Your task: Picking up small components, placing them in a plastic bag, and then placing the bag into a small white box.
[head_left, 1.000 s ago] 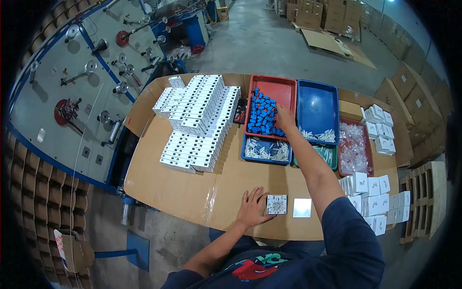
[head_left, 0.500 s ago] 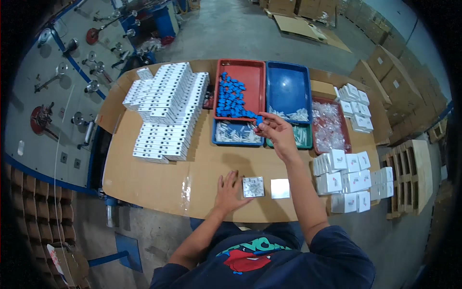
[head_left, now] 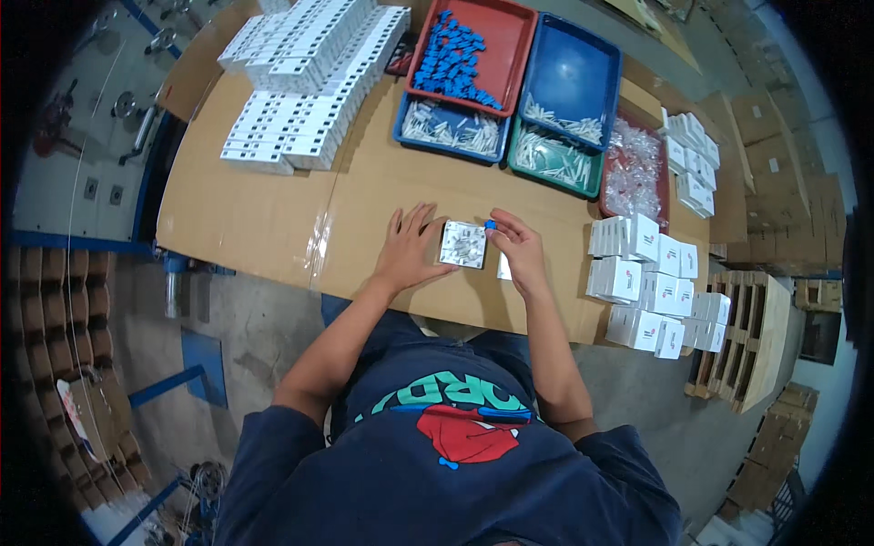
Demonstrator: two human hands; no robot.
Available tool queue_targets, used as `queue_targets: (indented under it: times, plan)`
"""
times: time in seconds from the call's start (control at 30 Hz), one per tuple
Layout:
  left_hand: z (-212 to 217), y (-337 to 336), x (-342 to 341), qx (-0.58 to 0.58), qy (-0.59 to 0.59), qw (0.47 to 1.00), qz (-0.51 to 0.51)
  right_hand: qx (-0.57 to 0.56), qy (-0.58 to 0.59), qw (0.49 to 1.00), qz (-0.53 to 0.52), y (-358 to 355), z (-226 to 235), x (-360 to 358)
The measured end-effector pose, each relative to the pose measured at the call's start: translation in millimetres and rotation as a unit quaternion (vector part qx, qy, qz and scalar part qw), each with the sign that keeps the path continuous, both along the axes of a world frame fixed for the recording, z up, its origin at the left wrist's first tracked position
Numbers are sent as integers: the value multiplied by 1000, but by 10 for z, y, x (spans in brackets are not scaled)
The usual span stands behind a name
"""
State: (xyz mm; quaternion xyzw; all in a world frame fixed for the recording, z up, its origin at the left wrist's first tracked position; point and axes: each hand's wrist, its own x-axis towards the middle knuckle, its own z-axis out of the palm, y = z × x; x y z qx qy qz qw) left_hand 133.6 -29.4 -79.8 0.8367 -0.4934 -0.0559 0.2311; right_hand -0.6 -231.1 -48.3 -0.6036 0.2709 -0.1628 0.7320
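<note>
A small square white box (head_left: 463, 245) stands on the cardboard-covered table, with clear and whitish small pieces inside. My left hand (head_left: 406, 249) rests at its left side, fingers spread, the thumb near its lower left corner. On the other side, my right hand (head_left: 520, 252) pinches a small blue plastic piece (head_left: 490, 224) at the upper right corner of the box. Under the right hand lies a flat white square (head_left: 503, 267), mostly covered. More small blue pieces (head_left: 451, 56) fill the left part of a red tray (head_left: 502, 44).
White plugs (head_left: 446, 127) lie in a blue tray below the red one. Another blue tray (head_left: 572, 68) and a green tray (head_left: 557, 176) hold similar pieces. Clear plastic bags (head_left: 634, 168) fill a dark red tray. White boxes stand in stacks left (head_left: 314, 82) and right (head_left: 642, 296).
My right hand has come back from the red tray to the white box, carrying the blue piece. My left hand stays beside the box. The view has tilted down toward my body.
</note>
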Motion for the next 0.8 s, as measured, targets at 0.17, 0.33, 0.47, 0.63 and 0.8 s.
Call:
queue_targets:
  times: [0.17,0.33,0.47,0.63,0.8]
  plan:
    - [10,47,-26,-6,6,1000,1,-108,0,994,10,232,-232,38]
    - [39,50,-8,-13,15,1000,1,-359,33,926,114,276,-77,193]
    - [66,49,2,-6,9,1000,0,-423,25,898,122,284,-85,285]
    - [70,40,3,-7,8,1000,-3,-481,37,866,132,243,-199,301]
    - [54,44,2,-14,8,1000,0,-465,33,875,130,272,-206,302]
